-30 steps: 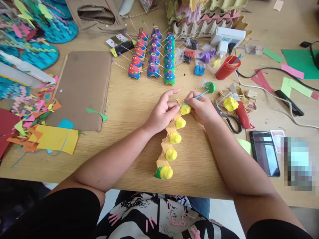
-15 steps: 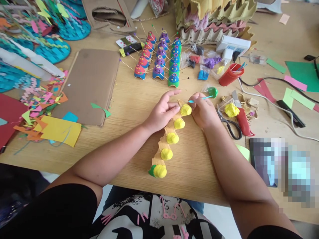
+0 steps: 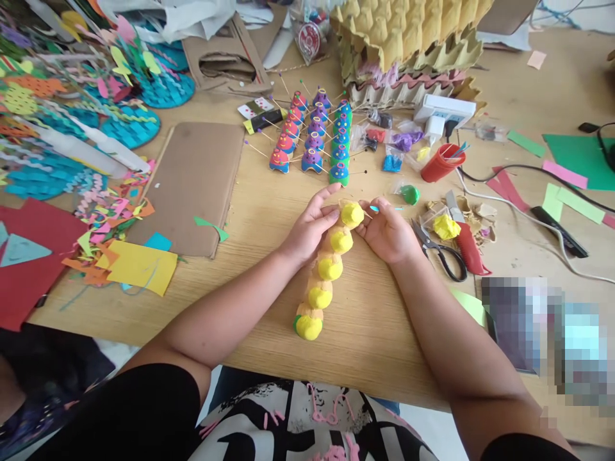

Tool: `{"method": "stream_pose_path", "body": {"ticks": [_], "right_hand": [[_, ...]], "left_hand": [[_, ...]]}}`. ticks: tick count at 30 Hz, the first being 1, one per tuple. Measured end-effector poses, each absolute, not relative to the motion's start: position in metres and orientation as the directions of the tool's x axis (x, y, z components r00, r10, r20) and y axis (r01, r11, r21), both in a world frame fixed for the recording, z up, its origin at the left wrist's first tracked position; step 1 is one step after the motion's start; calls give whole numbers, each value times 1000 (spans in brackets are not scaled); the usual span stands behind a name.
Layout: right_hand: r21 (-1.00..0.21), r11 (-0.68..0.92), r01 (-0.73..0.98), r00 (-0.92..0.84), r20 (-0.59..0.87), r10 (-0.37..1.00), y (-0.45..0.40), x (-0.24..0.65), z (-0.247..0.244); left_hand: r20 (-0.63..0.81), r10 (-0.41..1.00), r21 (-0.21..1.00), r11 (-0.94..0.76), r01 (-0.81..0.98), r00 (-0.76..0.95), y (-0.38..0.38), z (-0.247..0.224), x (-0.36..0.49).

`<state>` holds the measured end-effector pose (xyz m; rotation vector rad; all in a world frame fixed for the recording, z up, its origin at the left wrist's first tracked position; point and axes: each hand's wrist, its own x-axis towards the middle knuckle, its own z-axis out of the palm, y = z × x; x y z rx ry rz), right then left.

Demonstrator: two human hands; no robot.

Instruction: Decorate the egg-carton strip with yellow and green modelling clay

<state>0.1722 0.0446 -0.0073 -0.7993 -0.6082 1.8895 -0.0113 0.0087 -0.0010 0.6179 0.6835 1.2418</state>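
Note:
A strip of egg carton (image 3: 329, 269) with several bumps covered in yellow clay runs from between my hands down toward the table's front edge; green clay shows at its near end. My left hand (image 3: 312, 227) grips the strip's far end from the left, thumb against its side. On the right, my right hand (image 3: 389, 230) holds a thin blue stick (image 3: 391, 208) between thumb and fingers, its fingertips close to the far yellow bump. Beyond my hands stand three rows of painted carton caterpillars, red (image 3: 287, 131), purple (image 3: 314, 131) and blue-green (image 3: 340, 144), with pins sticking out.
Right of my hands are green clay (image 3: 410, 194), yellow clay (image 3: 446, 226), scissors (image 3: 444, 253), a red-handled knife (image 3: 468, 246) and a red cup (image 3: 439, 163). Cardboard (image 3: 196, 189) and paper scraps (image 3: 144, 262) lie left. Egg trays (image 3: 408, 32) are stacked behind. A person's leg shows lower left.
The view has shifted, so the table items sit lower in the picture. The strip has turned more upright, its yellow bumps facing up, and my right hand has opened its palm somewhat.

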Motion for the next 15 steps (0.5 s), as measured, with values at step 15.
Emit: {"method": "stream_pose_path", "body": {"ticks": [15], "right_hand": [[-628, -402, -666, -274, -295, 915, 50, 170, -15]], "left_hand": [[-328, 935, 641, 325, -695, 135, 14, 6, -1]]}}
